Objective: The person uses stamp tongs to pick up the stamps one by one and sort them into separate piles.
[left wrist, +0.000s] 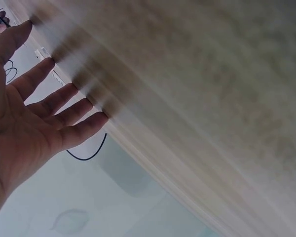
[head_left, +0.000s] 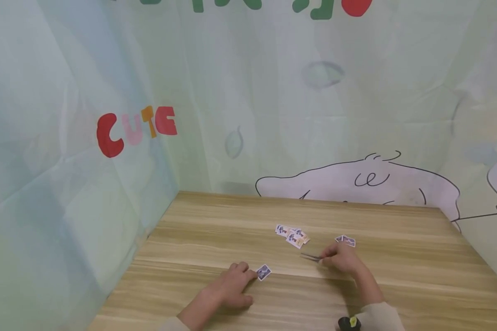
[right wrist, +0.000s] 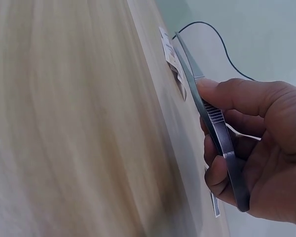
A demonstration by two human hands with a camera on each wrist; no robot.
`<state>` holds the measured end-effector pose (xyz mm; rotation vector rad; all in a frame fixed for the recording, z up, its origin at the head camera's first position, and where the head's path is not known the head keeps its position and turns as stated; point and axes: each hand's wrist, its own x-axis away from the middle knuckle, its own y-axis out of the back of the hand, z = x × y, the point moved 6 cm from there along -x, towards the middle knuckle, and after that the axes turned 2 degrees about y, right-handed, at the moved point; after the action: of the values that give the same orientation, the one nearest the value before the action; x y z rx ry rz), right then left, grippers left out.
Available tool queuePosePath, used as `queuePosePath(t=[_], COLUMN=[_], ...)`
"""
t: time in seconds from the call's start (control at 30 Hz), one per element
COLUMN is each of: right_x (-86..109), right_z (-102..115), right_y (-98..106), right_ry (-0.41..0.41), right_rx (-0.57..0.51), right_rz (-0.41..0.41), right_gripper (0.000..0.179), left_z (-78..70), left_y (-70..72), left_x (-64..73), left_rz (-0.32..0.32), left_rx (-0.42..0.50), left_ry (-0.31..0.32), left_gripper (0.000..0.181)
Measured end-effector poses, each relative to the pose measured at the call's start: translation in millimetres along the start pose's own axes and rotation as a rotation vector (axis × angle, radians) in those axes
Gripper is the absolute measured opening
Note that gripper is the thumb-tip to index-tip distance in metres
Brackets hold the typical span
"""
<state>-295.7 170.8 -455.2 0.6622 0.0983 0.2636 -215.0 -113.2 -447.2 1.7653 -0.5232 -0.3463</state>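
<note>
My right hand (head_left: 343,258) grips a pair of metal tweezers (head_left: 310,257), pinched between thumb and fingers. In the right wrist view the tweezers (right wrist: 221,129) have their two tips slightly apart, with nothing between them. Those tips point left, toward a small pile of picture cards (head_left: 295,237). My left hand (head_left: 233,286) rests on the wooden table with fairly straight, spread fingers. Its index fingertip is right at the corner of a single dark-backed card (head_left: 263,272) with a white border. In the left wrist view the fingertips (left wrist: 102,116) meet the tabletop.
More cards (head_left: 349,241) lie just beyond my right hand, partly hidden by it. The wooden table (head_left: 215,220) ends at a printed cloth backdrop (head_left: 265,115) behind and on the left. A black device (head_left: 349,323) sits at my right sleeve.
</note>
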Motion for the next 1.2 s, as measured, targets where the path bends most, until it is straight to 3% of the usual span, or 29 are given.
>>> queuePosePath(t=[0.23, 0.6, 0.9, 1.2], right_x=[1.1, 0.0, -2.5, -8.6], right_z=[8, 22, 28, 40], right_y=[-9, -24, -36, -51], right_ry=[0.044, 0.218, 0.212, 0.233], right_rx=[-0.001, -0.037, -0.044, -0.033], right_rz=[0.056, 0.135, 0.184, 0.224], right_gripper=[0.014, 0.015, 0.014, 0.011], left_z=[-2.9, -5.4, -3.9, -2.9], left_y=[3.0, 4.2, 0.5, 1.1], left_x=[0.3, 2.3, 2.0, 1.1], left_rz=[-0.026, -0.026, -0.004, -0.027], left_rx=[-0.044, -0.024, 0.001, -0.018], left_ry=[-0.006, 0.003, 0.015, -0.002], left_gripper=[0.055, 0.054, 0.058, 0.056])
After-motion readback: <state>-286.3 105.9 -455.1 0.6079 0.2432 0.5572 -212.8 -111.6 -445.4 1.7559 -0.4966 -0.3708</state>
